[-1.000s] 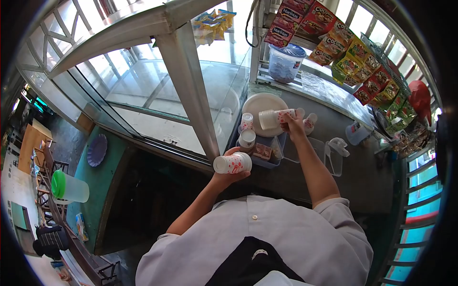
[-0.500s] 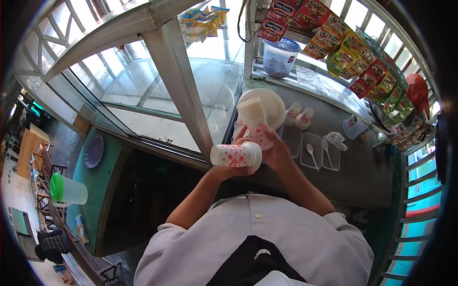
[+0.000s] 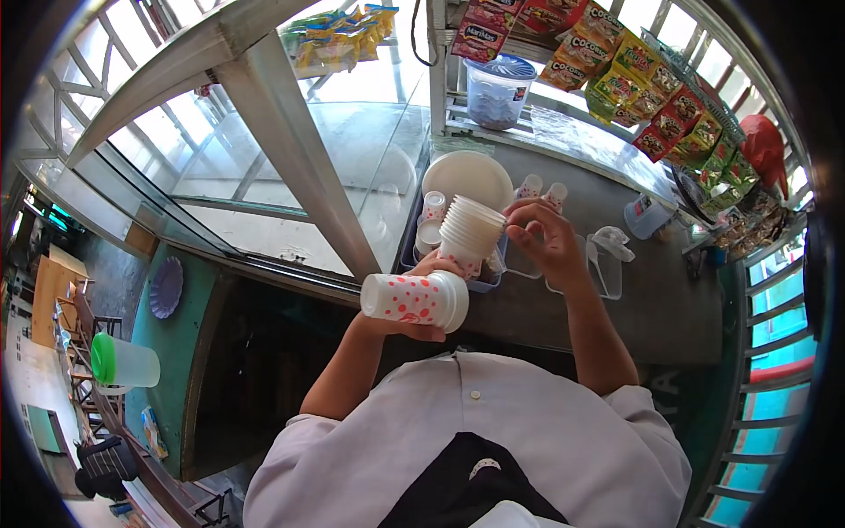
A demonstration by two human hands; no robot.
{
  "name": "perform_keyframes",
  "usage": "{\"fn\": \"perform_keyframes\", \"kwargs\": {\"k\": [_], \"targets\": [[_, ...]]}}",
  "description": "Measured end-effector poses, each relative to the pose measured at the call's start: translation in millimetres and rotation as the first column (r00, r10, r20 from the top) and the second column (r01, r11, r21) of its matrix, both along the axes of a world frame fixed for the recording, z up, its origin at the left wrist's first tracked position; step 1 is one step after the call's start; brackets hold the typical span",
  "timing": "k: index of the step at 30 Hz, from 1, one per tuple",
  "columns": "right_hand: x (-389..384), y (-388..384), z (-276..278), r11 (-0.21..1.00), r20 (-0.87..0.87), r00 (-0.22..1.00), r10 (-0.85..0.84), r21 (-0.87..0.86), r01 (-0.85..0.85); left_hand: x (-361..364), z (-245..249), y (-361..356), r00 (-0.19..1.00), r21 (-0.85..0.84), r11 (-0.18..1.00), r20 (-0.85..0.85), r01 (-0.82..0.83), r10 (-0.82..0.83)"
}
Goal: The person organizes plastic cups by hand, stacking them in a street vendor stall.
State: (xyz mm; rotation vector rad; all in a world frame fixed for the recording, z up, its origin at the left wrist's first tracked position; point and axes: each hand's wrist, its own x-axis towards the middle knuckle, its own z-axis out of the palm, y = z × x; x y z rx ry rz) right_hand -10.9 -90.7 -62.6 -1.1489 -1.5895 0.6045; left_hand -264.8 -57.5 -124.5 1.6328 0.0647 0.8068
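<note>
My left hand (image 3: 431,267) is closed around two nested stacks of white plastic cups printed with red dots. One cup stack (image 3: 409,297) lies sideways across the palm. The other cup stack (image 3: 471,227) stands tilted, its many rims facing up and right. Beside those rims is my right hand (image 3: 550,236), its fingers bent and apart, thumb and index fingertips right at the rim edge. Behind the stacks, a round white lid (image 3: 471,176) leans over a bluish tray (image 3: 482,286). Smaller cups (image 3: 433,206) stand in the tray.
On the grey counter sit a few small dotted cups (image 3: 554,195), clear containers (image 3: 606,273) and a clear tub (image 3: 650,214). A blue-lidded bucket (image 3: 497,97) stands on the ledge under hanging drink sachets (image 3: 616,84). A glass display case (image 3: 352,167) borders the left.
My right hand has let go of the tilted cup stack's body and moved right, to its rims. My left hand now holds both stacks, slightly farther left in view.
</note>
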Motion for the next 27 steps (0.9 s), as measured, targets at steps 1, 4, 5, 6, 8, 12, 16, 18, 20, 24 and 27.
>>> {"fn": "perform_keyframes", "kwargs": {"k": [1,4,5,6,8,12,16,18,20,24,27], "targets": [[3,1,2,1.0,-0.001,1.0,-0.005,-0.001,0.005,-3,1,-1,0.999,-0.058,0.998,0.021,0.026,-0.024],[7,0,10,0.992,0.053,0.994,0.096,-0.093,-0.091,-10,-5,7,0.998,0.048,0.997,-0.012,0.058,-0.057],[6,-2,17,0.982,0.074,0.988,0.136,-0.141,-0.124,-12,-6,8,0.997,0.122,0.99,-0.021,0.075,-0.073],[5,-4,23,0.969,0.093,0.98,0.178,-0.189,-0.158,-14,-5,7,0.997,0.121,0.99,-0.022,0.07,-0.068],[6,-7,27,0.962,0.162,0.963,0.216,-0.205,-0.181,-17,-4,3,0.995,0.124,0.988,-0.038,0.092,-0.088],[-1,-8,26,0.975,0.235,0.957,0.17,-0.184,-0.128,-21,-15,-3,0.994,0.037,0.994,-0.032,0.107,-0.106],[-6,-8,35,0.992,0.283,0.956,0.079,-0.114,-0.049,-20,-15,-16,0.998,-0.109,0.992,0.03,0.06,-0.057],[-1,-4,32,0.997,0.285,0.956,-0.071,0.051,0.059,-23,-16,-16,0.999,-0.088,0.995,0.019,0.047,-0.045],[9,1,23,0.993,0.225,0.968,-0.115,0.059,0.104,-25,-19,-16,0.999,-0.067,0.997,0.009,0.037,-0.036],[28,2,24,0.994,-0.278,0.955,-0.105,-0.052,0.094,-21,-17,-19,0.999,-0.126,0.991,-0.037,-0.044,0.039],[31,4,19,0.988,-0.653,0.757,-0.016,-0.128,-0.089,-12,-11,-16,0.985,-0.075,0.987,-0.111,-0.141,0.132]]}}
